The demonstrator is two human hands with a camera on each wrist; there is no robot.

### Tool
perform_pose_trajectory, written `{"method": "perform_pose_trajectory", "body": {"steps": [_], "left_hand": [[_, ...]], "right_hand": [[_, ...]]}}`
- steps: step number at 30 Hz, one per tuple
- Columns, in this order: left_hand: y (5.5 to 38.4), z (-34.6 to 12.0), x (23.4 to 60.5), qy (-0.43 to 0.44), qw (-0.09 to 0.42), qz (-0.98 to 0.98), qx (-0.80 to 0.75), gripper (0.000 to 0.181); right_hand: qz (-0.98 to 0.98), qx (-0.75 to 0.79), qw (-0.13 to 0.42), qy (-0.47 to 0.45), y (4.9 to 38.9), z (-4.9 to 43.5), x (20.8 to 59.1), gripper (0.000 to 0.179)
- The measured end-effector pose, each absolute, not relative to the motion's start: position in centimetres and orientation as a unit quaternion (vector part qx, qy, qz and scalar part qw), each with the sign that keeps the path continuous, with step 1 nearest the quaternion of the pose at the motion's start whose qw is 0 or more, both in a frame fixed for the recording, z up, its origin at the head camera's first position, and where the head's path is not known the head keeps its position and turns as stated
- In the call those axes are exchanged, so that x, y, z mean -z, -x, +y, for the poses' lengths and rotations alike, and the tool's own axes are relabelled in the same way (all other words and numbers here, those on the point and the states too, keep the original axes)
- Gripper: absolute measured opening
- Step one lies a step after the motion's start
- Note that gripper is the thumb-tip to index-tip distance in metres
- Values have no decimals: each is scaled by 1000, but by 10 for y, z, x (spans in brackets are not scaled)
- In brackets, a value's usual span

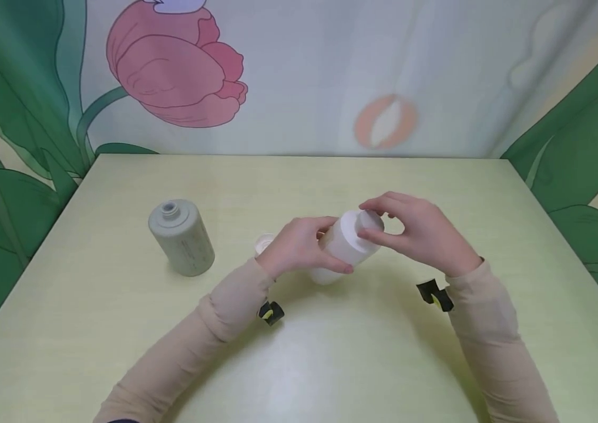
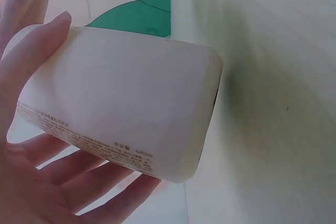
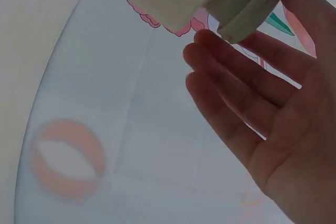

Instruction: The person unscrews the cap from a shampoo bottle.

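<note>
A white bottle (image 1: 342, 242) is held tilted above the table, its capped end up and toward the right. My left hand (image 1: 299, 244) grips the bottle around its body, and in the left wrist view lines of small brown print (image 2: 131, 153) run along its side. At the upper end, my right hand (image 1: 423, 235) pinches the round white cap (image 1: 369, 223) between thumb and fingers. The right wrist view shows the cap (image 3: 249, 11) on the bottle's neck. A small white round piece (image 1: 264, 242) lies just behind the left wrist, partly hidden by it.
A grey-green bottle (image 1: 182, 238) with an uncapped neck stands on the table to the left. The pale yellow table (image 1: 93, 305) ends at a back edge, where a curtain (image 1: 299, 76) printed with flowers and leaves hangs.
</note>
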State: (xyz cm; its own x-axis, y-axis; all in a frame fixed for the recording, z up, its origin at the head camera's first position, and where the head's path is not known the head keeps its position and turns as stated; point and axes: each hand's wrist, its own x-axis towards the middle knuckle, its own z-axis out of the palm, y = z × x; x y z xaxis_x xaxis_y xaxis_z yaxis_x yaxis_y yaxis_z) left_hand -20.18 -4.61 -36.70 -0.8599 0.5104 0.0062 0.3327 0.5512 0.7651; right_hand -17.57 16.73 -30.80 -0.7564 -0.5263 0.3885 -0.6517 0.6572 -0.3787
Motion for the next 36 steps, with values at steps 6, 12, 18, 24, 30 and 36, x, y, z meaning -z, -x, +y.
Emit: {"method": "perform_pose_trajectory", "body": {"steps": [6, 12, 18, 24, 30, 36], "left_hand": [[199, -47, 372, -251, 127, 869, -408, 65], [198, -48, 372, -261, 124, 875, -389, 68], [200, -48, 372, -264, 120, 876, -385, 72], [206, -51, 373, -286, 133, 859, -403, 70], [211, -55, 373, -295, 147, 844, -423, 65], [210, -54, 374, -280, 134, 855, -415, 62]], "right_hand": [[-919, -195, 144, -311, 168, 166, 311, 27], [-900, -184, 162, -360, 167, 168, 313, 27], [-884, -182, 166, -397, 168, 169, 311, 28], [-868, -166, 159, -440, 170, 171, 308, 34], [-861, -184, 139, -454, 174, 170, 307, 38], [-887, -158, 187, -391, 178, 167, 310, 48]]}}
